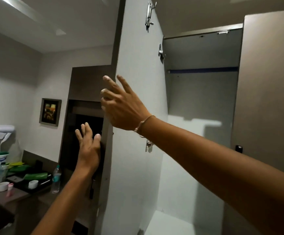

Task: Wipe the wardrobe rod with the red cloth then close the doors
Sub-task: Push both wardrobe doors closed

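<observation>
The wardrobe's left door [138, 68] stands open, its white inner face towards me. My right hand [121, 106] is at that door's outer edge, fingers spread, holding nothing. My left hand [88, 150] lies flat against the brown outer side of the same door, lower down, fingers apart. The right door [267, 92] is partly open on the right. Inside the wardrobe a dark blue rod [204, 70] runs across near the top. No red cloth is in view.
A counter [10, 197] at the lower left carries bottles, white cups, green packets and a water bottle [56, 178]. A hair dryer [4, 131] hangs on the wall above it, beside a framed picture [50, 111]. Hinges and a latch stick out from the door's inner face.
</observation>
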